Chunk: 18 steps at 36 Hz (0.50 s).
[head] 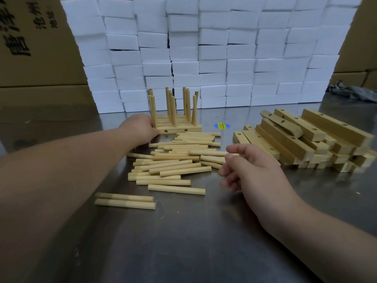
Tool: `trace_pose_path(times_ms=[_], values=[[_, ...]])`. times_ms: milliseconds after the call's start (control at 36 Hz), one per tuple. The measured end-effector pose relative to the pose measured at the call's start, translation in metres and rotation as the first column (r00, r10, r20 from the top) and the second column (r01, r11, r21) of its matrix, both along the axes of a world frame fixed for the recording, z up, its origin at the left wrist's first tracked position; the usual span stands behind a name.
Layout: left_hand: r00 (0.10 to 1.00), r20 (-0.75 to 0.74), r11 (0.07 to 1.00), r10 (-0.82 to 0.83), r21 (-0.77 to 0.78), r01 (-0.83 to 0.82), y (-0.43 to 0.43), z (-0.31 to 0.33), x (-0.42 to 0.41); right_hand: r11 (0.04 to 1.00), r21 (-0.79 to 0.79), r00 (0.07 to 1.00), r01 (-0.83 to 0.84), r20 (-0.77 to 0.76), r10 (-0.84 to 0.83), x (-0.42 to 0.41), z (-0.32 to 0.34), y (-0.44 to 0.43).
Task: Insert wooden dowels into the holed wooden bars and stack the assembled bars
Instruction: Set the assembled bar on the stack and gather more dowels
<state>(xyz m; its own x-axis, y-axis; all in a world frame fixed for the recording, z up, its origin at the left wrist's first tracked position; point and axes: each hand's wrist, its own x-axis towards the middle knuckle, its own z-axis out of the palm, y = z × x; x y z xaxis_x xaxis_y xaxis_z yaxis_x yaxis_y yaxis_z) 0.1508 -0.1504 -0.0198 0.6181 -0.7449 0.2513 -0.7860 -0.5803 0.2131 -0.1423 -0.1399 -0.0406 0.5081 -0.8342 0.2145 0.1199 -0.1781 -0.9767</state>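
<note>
Centrally, round pale-wood dowels (173,162) are scattered flat on a dull steel table (183,252); behind them, assembled bars (179,130) are set side by side w/ dowels stood upright in their holes. L hand (140,127) is laid against their left end; gripped or just pressed can't be told. R hand (251,170) is held relaxed, fingers loosely curled, nothing in it, just right of the dowels, near loose bars (285,139), square-cut, drilled, piled. White foam blocks (204,48) are stacked behind.

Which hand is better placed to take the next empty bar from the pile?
Right. The right hand hovers empty beside the pile of holed bars, while the left hand touches the assembled bars, farther away.
</note>
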Motion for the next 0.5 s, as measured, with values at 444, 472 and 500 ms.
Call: trace_pose_path(times_ms=[444, 472, 500], values=[[0.999, 0.032, 0.999, 0.029, 0.043, -0.030, -0.0048, -0.0014, -0.0026, 1.000, -0.007, 0.999, -0.015, -0.032, 0.014, 0.0000, 0.0016, 0.0017], [0.999, 0.037, 0.998, 0.028, 0.049, -0.030, -0.0053, -0.0012, -0.0031, 1.000, -0.007, 0.999, -0.014, -0.037, 0.014, -0.0003, 0.0015, 0.0017], [0.999, 0.038, 0.998, 0.030, 0.053, -0.032, -0.0058, -0.0011, -0.0034, 1.000, -0.006, 0.999, -0.014, -0.040, 0.014, -0.0005, 0.0016, 0.0017]])
